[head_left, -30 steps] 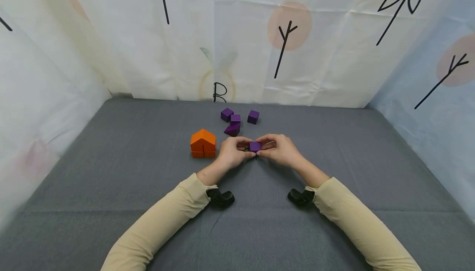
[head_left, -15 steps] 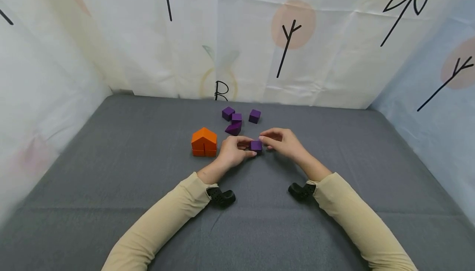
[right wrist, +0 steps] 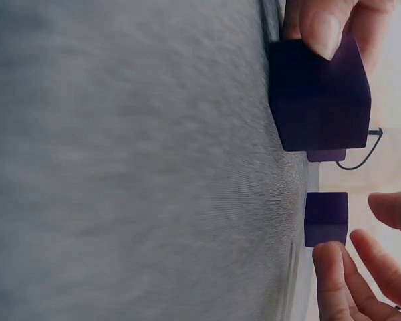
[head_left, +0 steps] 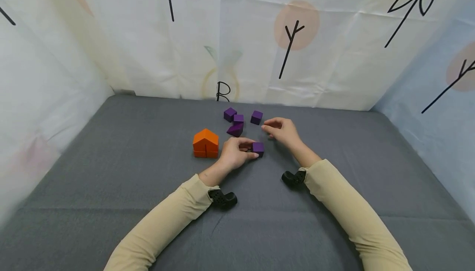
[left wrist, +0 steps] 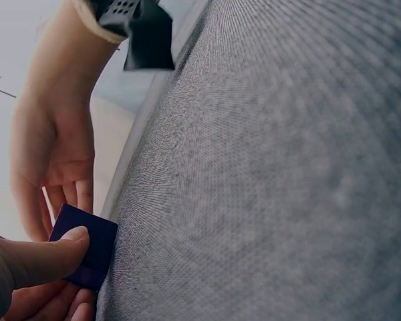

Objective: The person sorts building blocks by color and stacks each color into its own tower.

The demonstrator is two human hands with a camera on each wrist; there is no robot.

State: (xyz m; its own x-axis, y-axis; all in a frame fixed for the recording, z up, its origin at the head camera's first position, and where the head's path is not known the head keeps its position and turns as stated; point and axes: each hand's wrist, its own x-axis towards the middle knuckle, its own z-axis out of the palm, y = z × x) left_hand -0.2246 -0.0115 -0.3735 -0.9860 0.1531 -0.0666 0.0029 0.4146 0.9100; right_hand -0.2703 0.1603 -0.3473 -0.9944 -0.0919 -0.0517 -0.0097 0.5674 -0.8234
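My left hand [head_left: 234, 153] pinches a purple cube [head_left: 257, 149] that sits on the grey cloth. In the left wrist view its thumb lies across one face of that cube [left wrist: 87, 244]. Farther back, my right hand [head_left: 283, 131] holds nothing, its fingers loosely bent and spread. It is nearest to a lone purple cube [head_left: 256, 117], with a gap between them in the head view. That cube [right wrist: 326, 217] shows beside the fingertips in the right wrist view. Left of it are two more purple cubes [head_left: 230, 114] and a purple wedge-shaped block [head_left: 235, 130].
An orange house-shaped stack of blocks [head_left: 205, 143] stands left of my left hand. Grey cloth [head_left: 148, 139] covers the table. A pale printed curtain [head_left: 252, 36] rises behind the table and at both sides.
My right hand has let go of the purple cube that both hands held and moved back toward the lone cube. My left hand keeps its hold, and its cube stays in place.
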